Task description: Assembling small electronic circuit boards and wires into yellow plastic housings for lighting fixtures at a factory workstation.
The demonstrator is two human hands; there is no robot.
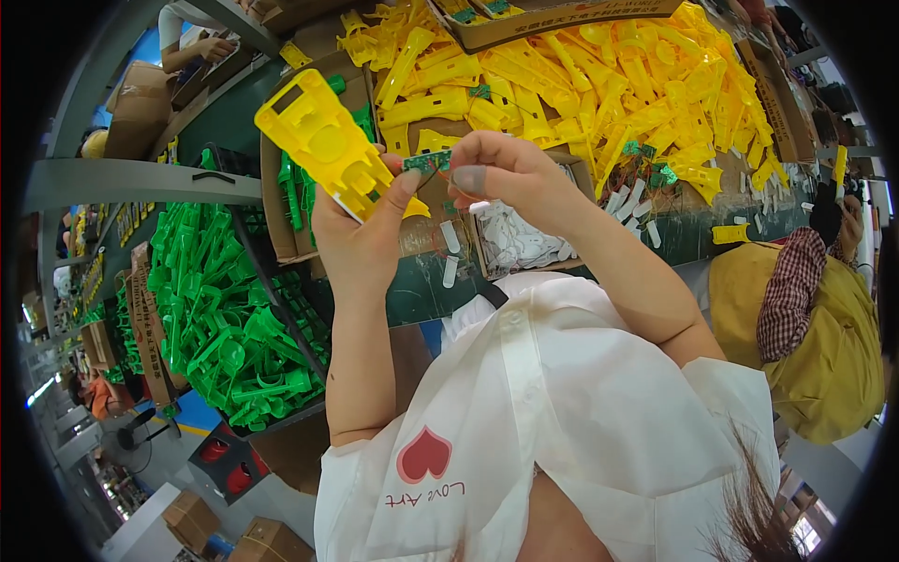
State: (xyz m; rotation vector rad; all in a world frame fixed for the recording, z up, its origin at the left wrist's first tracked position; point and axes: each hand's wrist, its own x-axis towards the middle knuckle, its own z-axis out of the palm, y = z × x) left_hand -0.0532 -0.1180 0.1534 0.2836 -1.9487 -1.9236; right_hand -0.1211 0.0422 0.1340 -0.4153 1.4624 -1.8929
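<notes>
- Yellow plastic housing point(330, 139): elongated shell, held in my left hand point(363, 234). Recessed side faces up toward me. Wide end with rectangular opening points away and to my left; narrow end points toward me and to my right. A round recess occupies the middle.
- Green circuit board point(428, 161): small, narrow, held crosswise between my left thumb and my right hand point(510, 176). Thin wires show at its near edge.
</notes>
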